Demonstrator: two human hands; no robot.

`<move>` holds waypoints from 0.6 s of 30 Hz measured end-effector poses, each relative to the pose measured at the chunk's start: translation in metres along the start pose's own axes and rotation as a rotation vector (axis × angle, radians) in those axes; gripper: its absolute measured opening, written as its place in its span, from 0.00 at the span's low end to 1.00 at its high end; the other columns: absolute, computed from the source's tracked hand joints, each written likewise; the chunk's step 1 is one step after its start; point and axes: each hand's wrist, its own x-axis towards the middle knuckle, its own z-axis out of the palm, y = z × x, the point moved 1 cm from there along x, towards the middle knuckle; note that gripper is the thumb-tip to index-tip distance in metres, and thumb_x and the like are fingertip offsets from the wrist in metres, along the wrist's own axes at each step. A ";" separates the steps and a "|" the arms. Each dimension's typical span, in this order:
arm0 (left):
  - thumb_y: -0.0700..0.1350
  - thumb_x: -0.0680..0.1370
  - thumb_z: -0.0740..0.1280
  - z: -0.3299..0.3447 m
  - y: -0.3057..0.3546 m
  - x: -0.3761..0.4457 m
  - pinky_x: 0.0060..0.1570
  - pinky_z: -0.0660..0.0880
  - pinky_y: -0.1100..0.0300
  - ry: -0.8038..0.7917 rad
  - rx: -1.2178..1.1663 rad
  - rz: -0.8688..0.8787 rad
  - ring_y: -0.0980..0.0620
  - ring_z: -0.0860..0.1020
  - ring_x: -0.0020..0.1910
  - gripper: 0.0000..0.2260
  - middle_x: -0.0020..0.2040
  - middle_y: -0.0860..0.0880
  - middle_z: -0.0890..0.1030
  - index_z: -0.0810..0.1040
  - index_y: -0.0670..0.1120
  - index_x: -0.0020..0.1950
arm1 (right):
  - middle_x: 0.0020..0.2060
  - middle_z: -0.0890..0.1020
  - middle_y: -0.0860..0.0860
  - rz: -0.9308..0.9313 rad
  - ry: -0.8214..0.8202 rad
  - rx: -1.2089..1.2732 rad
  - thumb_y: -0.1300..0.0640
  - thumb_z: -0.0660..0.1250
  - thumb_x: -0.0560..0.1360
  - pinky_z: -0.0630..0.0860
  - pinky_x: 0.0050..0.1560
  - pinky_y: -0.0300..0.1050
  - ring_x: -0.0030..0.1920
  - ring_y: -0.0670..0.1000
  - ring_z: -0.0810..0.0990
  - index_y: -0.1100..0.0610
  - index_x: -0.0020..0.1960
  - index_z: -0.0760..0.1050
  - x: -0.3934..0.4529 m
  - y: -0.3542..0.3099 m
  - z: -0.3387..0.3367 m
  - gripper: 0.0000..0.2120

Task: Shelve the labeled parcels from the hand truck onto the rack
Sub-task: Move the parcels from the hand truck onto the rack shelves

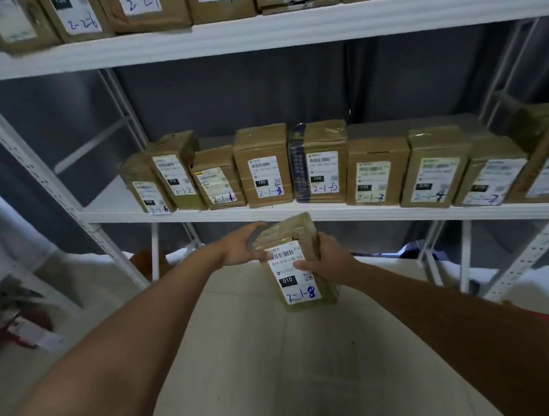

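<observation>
While the parcel marked 2-1-8 hangs just below the front edge of the rack's middle shelf, the right hand grips its right side; the left hand, fingers straight, seemingly touches its left edge.

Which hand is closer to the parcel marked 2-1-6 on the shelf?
Left. The left hand is below and right of the 2-1-6 parcel; the right hand, gripping the 2-1-8 parcel, is farther right.

we see our two bare forearms, uncovered from the frame's lower edge to the wrists, with no sleeves in view. our left hand and right hand wear no gloves, rings or watch.
</observation>
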 end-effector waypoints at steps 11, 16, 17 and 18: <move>0.59 0.70 0.75 -0.058 -0.090 0.036 0.70 0.67 0.49 0.010 -0.127 -0.103 0.49 0.65 0.71 0.42 0.74 0.54 0.61 0.55 0.58 0.78 | 0.57 0.83 0.48 -0.119 -0.259 -0.018 0.43 0.76 0.65 0.82 0.54 0.54 0.56 0.48 0.82 0.52 0.63 0.75 0.109 -0.053 0.051 0.29; 0.59 0.69 0.75 -0.093 -0.146 0.037 0.65 0.71 0.55 -0.034 -0.208 -0.141 0.48 0.61 0.74 0.46 0.78 0.55 0.54 0.49 0.62 0.78 | 0.57 0.83 0.48 -0.167 -0.305 -0.043 0.48 0.76 0.69 0.81 0.55 0.53 0.56 0.48 0.82 0.52 0.64 0.74 0.135 -0.097 0.086 0.26; 0.57 0.70 0.76 -0.102 -0.156 0.037 0.61 0.72 0.57 -0.051 -0.246 -0.145 0.49 0.62 0.74 0.46 0.78 0.54 0.55 0.49 0.62 0.78 | 0.58 0.83 0.48 -0.171 -0.312 -0.039 0.48 0.76 0.69 0.81 0.56 0.53 0.57 0.48 0.82 0.52 0.64 0.73 0.140 -0.108 0.093 0.26; 0.55 0.70 0.76 -0.111 -0.165 0.038 0.60 0.72 0.58 -0.071 -0.259 -0.146 0.48 0.63 0.73 0.46 0.78 0.53 0.55 0.49 0.61 0.78 | 0.58 0.82 0.48 -0.178 -0.305 -0.031 0.48 0.77 0.68 0.81 0.56 0.53 0.57 0.48 0.82 0.51 0.65 0.72 0.147 -0.116 0.102 0.28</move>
